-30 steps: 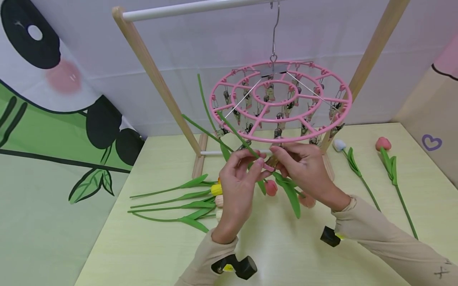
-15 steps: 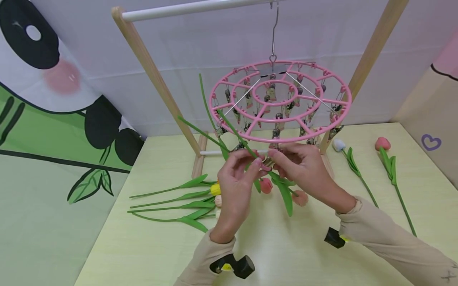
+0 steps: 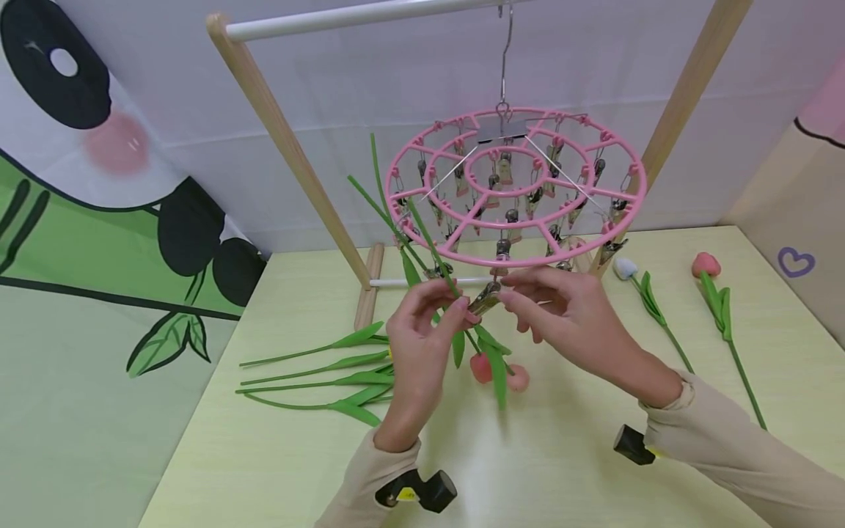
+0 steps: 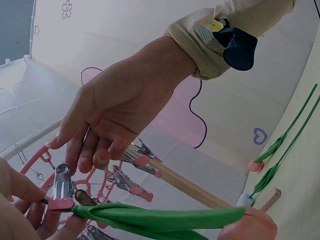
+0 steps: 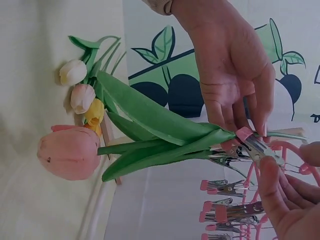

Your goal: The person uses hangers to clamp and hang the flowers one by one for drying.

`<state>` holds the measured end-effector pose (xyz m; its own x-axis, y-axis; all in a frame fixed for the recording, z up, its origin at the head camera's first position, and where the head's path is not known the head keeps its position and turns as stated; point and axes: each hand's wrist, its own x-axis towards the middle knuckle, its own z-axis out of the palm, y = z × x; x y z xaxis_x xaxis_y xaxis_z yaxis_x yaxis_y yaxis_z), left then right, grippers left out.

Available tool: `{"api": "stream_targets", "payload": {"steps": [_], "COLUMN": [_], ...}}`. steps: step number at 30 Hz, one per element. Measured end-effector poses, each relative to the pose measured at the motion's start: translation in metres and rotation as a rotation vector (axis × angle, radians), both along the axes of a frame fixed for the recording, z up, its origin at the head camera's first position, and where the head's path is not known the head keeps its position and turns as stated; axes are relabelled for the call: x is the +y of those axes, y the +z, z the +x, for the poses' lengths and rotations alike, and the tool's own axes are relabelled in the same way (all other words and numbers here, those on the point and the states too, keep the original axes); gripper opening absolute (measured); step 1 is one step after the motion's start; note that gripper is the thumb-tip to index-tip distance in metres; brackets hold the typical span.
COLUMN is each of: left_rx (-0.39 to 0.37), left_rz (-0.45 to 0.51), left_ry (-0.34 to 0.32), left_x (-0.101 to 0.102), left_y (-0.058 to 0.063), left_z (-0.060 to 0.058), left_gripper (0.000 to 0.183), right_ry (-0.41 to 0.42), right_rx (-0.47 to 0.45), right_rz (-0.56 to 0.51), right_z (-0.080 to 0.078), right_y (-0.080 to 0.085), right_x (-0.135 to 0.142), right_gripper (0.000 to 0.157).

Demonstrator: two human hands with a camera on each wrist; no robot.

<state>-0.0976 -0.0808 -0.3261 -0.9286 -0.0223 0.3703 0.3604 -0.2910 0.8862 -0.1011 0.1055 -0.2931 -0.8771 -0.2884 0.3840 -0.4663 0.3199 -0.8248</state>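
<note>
My left hand pinches the green stem of a pink artificial tulip, which hangs head down. A metal clip with pink tips has its jaws on that stem, beside my left fingers. My right hand is close to the clip's handle end, its thumb and fingers spread apart. In the right wrist view, the right thumb overlaps the clip handle; contact is hard to tell. The clip hangs from a round pink drying rack. A redder tulip hangs just behind the pink one.
The rack hangs by a hook from the white bar of a wooden stand, with several clips below its rings. Several tulips lie on the table at left. A white tulip and a pink-red tulip lie at right.
The right hand has drawn back to the right and its fingers have loosened from the clip. The left hand, clip and hanging tulip heads have shifted a little left.
</note>
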Motion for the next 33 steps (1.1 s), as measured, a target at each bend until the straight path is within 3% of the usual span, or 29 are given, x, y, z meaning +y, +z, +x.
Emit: {"api": "stream_targets", "payload": {"steps": [12, 20, 26, 33], "left_rx": [-0.029, -0.037, -0.045, -0.036], "left_rz": [0.038, 0.045, 0.036, 0.101], "left_ry": [0.045, 0.077, 0.121, 0.231], "left_x": [-0.009, -0.014, -0.015, -0.016], "left_y": [-0.003, -0.004, -0.005, -0.008], "left_z": [-0.003, -0.006, -0.007, -0.006], "left_gripper": [0.029, 0.031, 0.031, 0.029], "right_ry": [-0.024, -0.007, -0.011, -0.013], "right_rx": [0.192, 0.348, 0.395, 0.414], "right_rz": [0.147, 0.188, 0.202, 0.215], "right_z": [0.013, 0.024, 0.03, 0.033], "right_y": [0.009, 0.018, 0.022, 0.026], "right_x": [0.009, 0.014, 0.021, 0.032], "right_gripper": [0.019, 0.028, 0.036, 0.037]}}
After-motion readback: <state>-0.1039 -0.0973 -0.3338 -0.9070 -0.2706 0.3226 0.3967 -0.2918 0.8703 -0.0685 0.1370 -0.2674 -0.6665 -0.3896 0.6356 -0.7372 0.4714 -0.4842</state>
